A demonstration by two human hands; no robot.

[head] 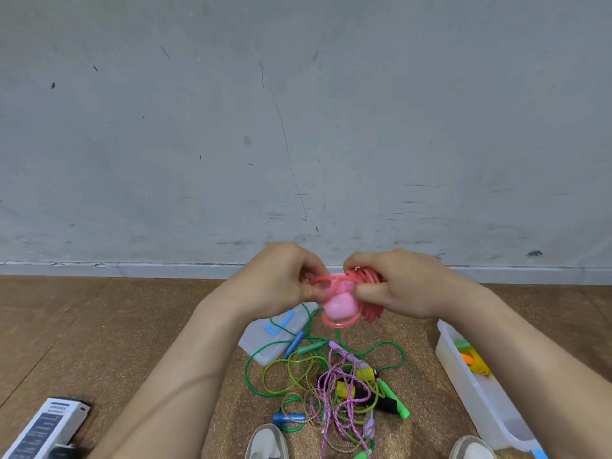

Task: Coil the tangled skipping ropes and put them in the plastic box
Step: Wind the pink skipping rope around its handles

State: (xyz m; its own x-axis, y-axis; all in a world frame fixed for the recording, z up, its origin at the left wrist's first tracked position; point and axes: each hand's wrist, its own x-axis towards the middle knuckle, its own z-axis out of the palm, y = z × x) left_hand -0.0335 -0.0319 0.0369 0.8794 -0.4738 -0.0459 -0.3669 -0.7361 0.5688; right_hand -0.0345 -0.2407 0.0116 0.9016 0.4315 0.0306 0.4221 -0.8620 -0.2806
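A pink skipping rope [341,311] with pale pink handles is held up in front of me as a coiled bundle. My right hand [402,284] grips the coils from the right side. My left hand [286,279] pinches a loop of the same rope on the left. Below, on the floor, lies a tangled pile of ropes [334,389]: green, lime, purple braided, with blue, yellow, black and green handles. The clear plastic box [477,389] stands at the right and holds a coiled yellow and orange rope [475,361].
The box's clear lid [261,339] with a blue clip lies on the floor behind the pile, under a green rope. A white and black carton [46,427] sits at the bottom left. My shoes [266,442] show at the bottom edge. A grey wall rises behind.
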